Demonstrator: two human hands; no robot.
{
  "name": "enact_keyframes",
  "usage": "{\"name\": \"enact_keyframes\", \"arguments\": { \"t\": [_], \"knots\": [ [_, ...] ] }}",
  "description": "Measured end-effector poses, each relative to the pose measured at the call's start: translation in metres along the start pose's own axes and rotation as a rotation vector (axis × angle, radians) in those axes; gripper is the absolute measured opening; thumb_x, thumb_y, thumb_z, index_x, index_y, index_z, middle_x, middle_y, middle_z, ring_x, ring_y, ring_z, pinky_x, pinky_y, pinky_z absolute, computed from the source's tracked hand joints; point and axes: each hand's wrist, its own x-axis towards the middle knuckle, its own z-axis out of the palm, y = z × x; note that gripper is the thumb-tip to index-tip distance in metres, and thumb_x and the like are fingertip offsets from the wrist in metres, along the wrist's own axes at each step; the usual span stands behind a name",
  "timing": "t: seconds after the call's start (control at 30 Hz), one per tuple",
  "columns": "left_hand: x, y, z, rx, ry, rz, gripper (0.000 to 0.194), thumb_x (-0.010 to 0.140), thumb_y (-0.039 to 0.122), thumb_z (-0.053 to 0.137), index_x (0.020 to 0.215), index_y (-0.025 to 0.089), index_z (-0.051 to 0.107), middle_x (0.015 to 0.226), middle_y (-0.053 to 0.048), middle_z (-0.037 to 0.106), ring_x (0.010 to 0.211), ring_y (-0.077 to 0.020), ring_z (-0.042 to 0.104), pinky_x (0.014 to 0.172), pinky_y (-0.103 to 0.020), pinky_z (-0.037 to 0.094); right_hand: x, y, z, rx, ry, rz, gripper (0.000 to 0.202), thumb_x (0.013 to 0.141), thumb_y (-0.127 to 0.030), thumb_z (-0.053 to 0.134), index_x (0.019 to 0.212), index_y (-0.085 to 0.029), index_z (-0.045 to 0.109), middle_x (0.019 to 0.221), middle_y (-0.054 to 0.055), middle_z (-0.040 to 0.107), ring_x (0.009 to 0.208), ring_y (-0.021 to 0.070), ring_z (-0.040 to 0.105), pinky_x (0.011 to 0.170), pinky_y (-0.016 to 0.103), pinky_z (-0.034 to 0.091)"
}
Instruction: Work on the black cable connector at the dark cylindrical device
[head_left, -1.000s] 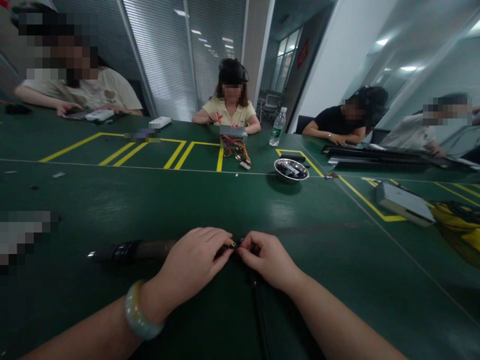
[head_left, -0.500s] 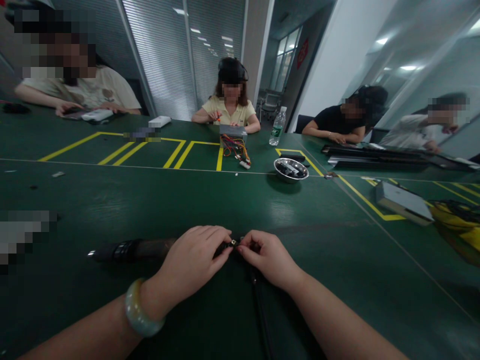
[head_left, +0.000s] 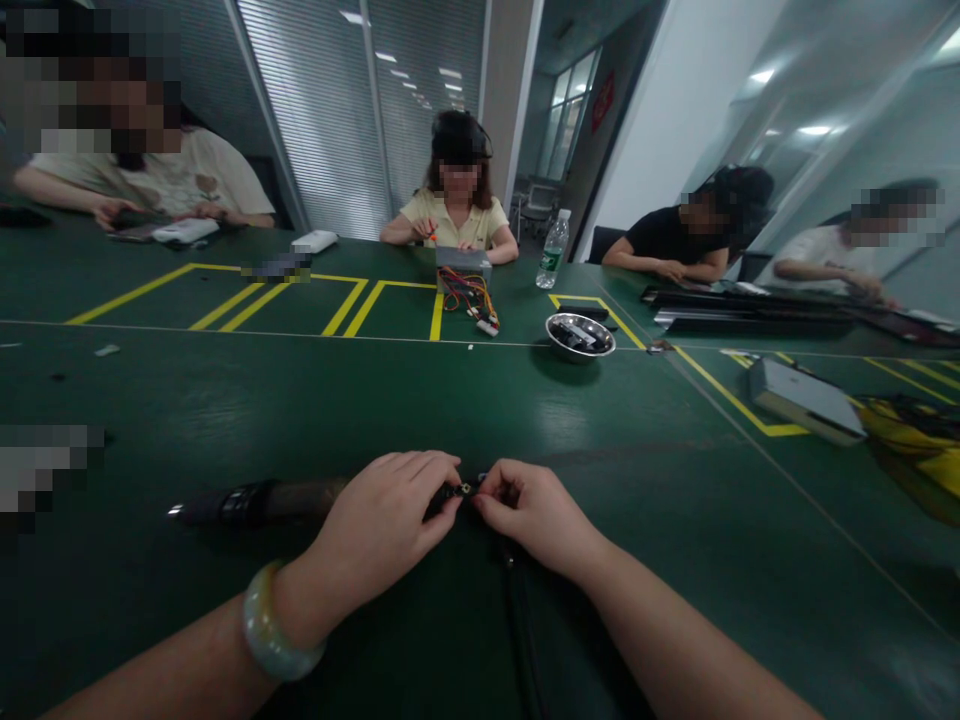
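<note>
A long dark cylindrical tool [head_left: 259, 503] lies on the green table [head_left: 480, 400] near the front edge, its left end tipped with metal. My left hand [head_left: 386, 525] is closed over its right end. My right hand [head_left: 529, 513] pinches a small part [head_left: 466, 489] with a glint of metal, right where the two hands meet. A black cable [head_left: 517, 620] runs from under my right hand toward me. A pale green bangle [head_left: 271, 630] sits on my left wrist.
A metal bowl [head_left: 580, 336] holding small parts stands mid-table, with a water bottle [head_left: 553, 250] and a bundle of coloured wires [head_left: 466, 295] beyond it. A grey flat box [head_left: 806, 400] and yellow cables [head_left: 926, 450] lie at right. Several people sit around the far edge.
Both hands stay together on the tool's end with only slight finger shifts. The view has drifted a little.
</note>
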Motion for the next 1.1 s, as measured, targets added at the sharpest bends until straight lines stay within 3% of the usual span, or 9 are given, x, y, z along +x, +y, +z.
{"name": "enact_keyframes", "arguments": {
  "t": [0.67, 1.1],
  "knots": [
    [0.0023, 0.0033, -0.0029, 0.011, 0.001, 0.008, 0.021, 0.084, 0.024, 0.055, 0.103, 0.023, 0.064, 0.116, -0.005, 0.068, 0.102, -0.0259, 0.065, 0.088, -0.044, 0.051, 0.0009, -0.0009, -0.0031, -0.011, -0.045, -0.020, 0.007, 0.084, -0.023, 0.063, 0.079, -0.019, 0.061, 0.068, -0.004, 0.057, 0.059, 0.0097, 0.050, 0.054, 0.020, 0.035],
    [0.0036, 0.0025, -0.0031, 0.028, -0.033, 0.010, 0.017, 0.091, 0.031, 0.055, 0.103, 0.024, 0.065, 0.117, -0.004, 0.068, 0.104, -0.0260, 0.064, 0.087, -0.045, 0.050, 0.0014, -0.0005, -0.0031, -0.009, -0.045, -0.030, 0.007, 0.084, -0.024, 0.063, 0.079, -0.019, 0.061, 0.068, -0.004, 0.057, 0.060, 0.0097, 0.050, 0.055, 0.020, 0.036]
  ]
}}
